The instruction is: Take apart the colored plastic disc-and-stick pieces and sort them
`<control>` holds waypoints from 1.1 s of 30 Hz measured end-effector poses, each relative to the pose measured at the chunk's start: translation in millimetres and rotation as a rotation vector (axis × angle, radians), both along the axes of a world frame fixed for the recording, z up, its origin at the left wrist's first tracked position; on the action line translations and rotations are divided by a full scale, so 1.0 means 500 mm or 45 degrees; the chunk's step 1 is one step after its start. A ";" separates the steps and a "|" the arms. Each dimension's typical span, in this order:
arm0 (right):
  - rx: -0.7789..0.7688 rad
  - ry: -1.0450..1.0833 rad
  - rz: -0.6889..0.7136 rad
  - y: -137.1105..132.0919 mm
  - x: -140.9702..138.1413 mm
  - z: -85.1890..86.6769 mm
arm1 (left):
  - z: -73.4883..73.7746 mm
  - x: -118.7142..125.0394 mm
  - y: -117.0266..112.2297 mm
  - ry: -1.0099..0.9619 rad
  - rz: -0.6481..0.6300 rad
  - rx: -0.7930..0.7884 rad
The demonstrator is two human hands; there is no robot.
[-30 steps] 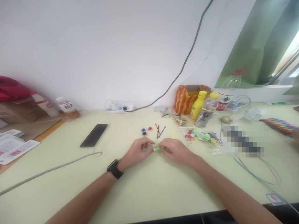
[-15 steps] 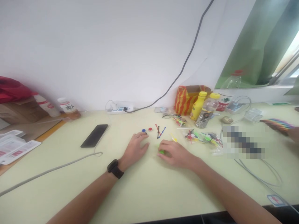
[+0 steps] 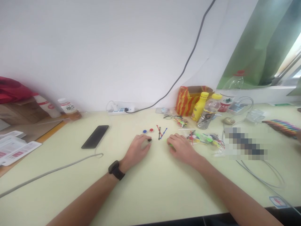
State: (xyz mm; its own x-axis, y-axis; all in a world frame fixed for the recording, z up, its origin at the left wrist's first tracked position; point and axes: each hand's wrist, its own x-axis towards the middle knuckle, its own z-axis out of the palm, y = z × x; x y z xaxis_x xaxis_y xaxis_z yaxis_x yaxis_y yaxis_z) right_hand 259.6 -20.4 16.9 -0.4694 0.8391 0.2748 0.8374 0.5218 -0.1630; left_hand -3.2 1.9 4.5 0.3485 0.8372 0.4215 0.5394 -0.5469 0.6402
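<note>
My left hand (image 3: 138, 147) lies low on the counter (image 3: 150, 188), fingers curled loosely, with a small black cap (image 3: 149, 140) pinched at the fingertips; it sits just below the blue cap (image 3: 144, 131) and the red cap (image 3: 151, 130). My right hand (image 3: 181, 147) rests palm down with the fingers bent over a green piece (image 3: 170, 144), of which only a sliver shows, so I cannot tell how firmly I have it. Between my two hands, a little farther back, the crossed red, black and blue sticks (image 3: 161, 132) lie in a small heap. The clear bag of colored parts (image 3: 204, 138) is just beside my right knuckles. To do this well, I judge I should keep both wrists resting on the counter for steadiness, hold the black cap by its rim so its open face stays clear, and bring the green piece up slowly enough that nothing rolls. I should also keep my right hand from brushing the bag, and my left from nudging the two loose caps. The phone (image 3: 95, 136) lies well apart to the left.
</note>
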 end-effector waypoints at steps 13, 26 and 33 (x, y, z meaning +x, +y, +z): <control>0.168 -0.015 -0.134 0.018 0.009 -0.007 | 0.019 0.010 -0.022 0.174 -0.272 -0.023; -0.153 0.216 0.111 -0.026 -0.052 -0.006 | 0.012 0.013 -0.020 0.182 -0.304 0.014; -0.167 0.266 0.124 -0.027 -0.049 0.010 | 0.026 0.017 -0.030 0.193 -0.336 -0.007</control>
State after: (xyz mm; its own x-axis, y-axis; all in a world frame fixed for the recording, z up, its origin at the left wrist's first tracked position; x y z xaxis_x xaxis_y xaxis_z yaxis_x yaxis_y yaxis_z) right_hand 235.2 -34.0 22.1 -0.4941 0.8277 0.2662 0.7254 0.5612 -0.3985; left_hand 5.3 -13.2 17.6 0.6128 0.7117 0.3434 0.4692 -0.6774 0.5666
